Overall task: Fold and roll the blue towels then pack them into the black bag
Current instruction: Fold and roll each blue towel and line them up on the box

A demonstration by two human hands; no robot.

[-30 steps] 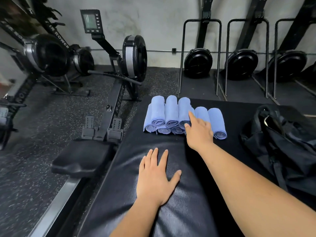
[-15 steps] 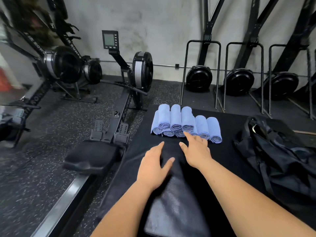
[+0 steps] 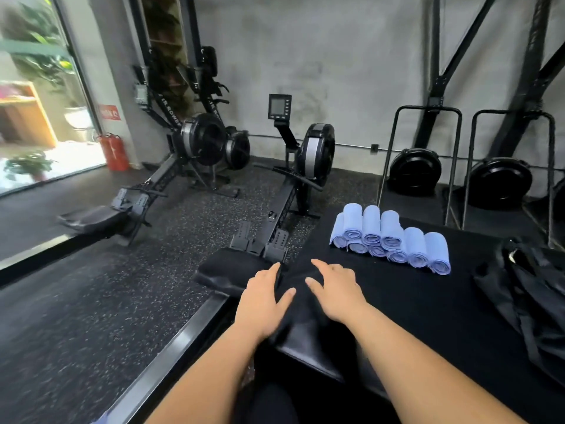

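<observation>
Rolled blue towels stacked on the black mat, outside the black bag; bag interior not discernible. The left hand and right hand lie relaxed, grasping nothing.

Nine rolled blue towels and one black bag on one table; two hands, left hand and right hand; two rowing machines; two fire extinguishers.

We are seeing both forearms running bare to the left hand and right hand. Below the left hand, plain black clothing is showing, its detail too dark to tell.
</observation>
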